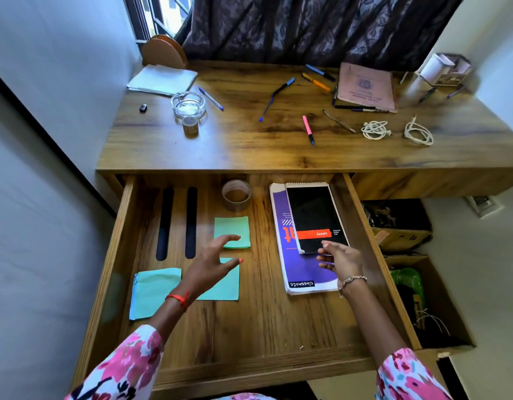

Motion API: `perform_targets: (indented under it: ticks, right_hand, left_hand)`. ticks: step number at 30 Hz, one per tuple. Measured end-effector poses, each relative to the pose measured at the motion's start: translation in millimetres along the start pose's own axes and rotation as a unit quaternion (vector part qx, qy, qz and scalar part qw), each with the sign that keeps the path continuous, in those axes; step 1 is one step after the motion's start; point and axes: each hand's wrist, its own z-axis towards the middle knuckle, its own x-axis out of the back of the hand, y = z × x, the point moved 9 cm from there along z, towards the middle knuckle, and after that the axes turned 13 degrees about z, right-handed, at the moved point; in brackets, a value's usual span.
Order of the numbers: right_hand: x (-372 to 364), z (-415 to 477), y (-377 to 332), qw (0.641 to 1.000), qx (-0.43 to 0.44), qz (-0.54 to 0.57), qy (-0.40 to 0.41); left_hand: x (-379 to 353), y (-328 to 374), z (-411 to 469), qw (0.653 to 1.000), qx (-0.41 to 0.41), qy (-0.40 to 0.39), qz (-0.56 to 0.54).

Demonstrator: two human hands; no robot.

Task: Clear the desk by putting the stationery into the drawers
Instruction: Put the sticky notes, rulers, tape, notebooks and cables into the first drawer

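Observation:
The wide wooden drawer [249, 336] stands pulled out under the desk [249, 151]. In it lie a black spiral pad [313, 215] on a purple notebook [304, 272], a tape roll [236, 194], two dark rulers [165, 223] and several green sticky-note pads [232, 228]. My left hand [212, 264] hovers with spread fingers over the green pads. My right hand [340, 259] hangs above the near end of the black pad, fingers loosely curled, holding nothing. On the desk lie several pens, among them a pink highlighter [308, 129] and a blue pen [211, 98].
A glass ashtray [188, 103], a small tape roll [190, 125], white paper [162, 79], a pink booklet [365, 86], two coiled white cables [375, 129], glasses and a pen holder [446, 69] sit on the desk. An open side compartment [408, 272] holds clutter at the right.

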Motion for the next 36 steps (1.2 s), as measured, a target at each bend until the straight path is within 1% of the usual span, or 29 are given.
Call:
perform_targets:
  ticks: [7, 9, 12, 15, 17, 20, 22, 25, 27, 30, 31, 34, 36]
  right_hand:
    - [-16.5, -1.7, -19.4, 0.997, 0.037, -0.062, -0.017]
    - [-28.9, 1.5, -28.4, 0.995, 0.054, -0.08, -0.026]
    - [-60.3, 7.3, -49.7, 0.988, 0.091, -0.116, -0.052]
    - [-105.1, 15.0, -75.0, 0.978, 0.128, -0.141, -0.09]
    - [-140.0, 20.1, -95.1, 0.964, 0.168, -0.174, -0.113]
    - [-198.8, 18.6, -122.3, 0.938, 0.219, -0.213, -0.167]
    - [-237.1, 18.8, -134.2, 0.922, 0.247, -0.231, -0.188]
    - [-292.9, 20.7, -142.7, 0.887, 0.307, -0.266, -0.22]
    - [-332.5, 23.2, -138.2, 0.857, 0.329, -0.302, -0.257]
    - [-388.6, 29.5, -118.8, 0.786, 0.338, -0.41, -0.315]
    - [-403.8, 32.6, -112.7, 0.768, 0.34, -0.433, -0.329]
    - [-440.1, 41.1, -96.3, 0.725, 0.349, -0.469, -0.364]
    - [-457.1, 47.9, -85.4, 0.694, 0.354, -0.507, -0.368]
  left_hand:
    - [33.3, -4.5, 24.8, 0.999, -0.015, 0.037, -0.003]
    - [46.6, -8.7, 36.4, 0.998, -0.028, 0.059, 0.011]
    - [73.2, -25.8, 67.4, 0.993, -0.022, 0.094, 0.07]
    - [102.4, -53.2, 110.6, 0.982, 0.01, 0.096, 0.16]
    - [120.4, -70.6, 138.5, 0.97, 0.026, 0.079, 0.227]
    - [138.2, -103.2, 166.6, 0.953, 0.086, 0.01, 0.29]
    - [144.1, -124.4, 174.3, 0.939, 0.125, -0.035, 0.32]
    - [144.3, -138.6, 178.3, 0.936, 0.133, -0.048, 0.323]
    - [143.4, -142.0, 179.4, 0.939, 0.13, -0.05, 0.314]
    - [144.0, -143.8, 181.4, 0.943, 0.126, -0.051, 0.303]
    - [144.2, -144.3, 181.9, 0.944, 0.126, -0.048, 0.302]
    - [143.8, -145.0, 182.6, 0.945, 0.129, -0.039, 0.299]
    - [144.2, -145.1, 182.7, 0.945, 0.13, -0.032, 0.297]
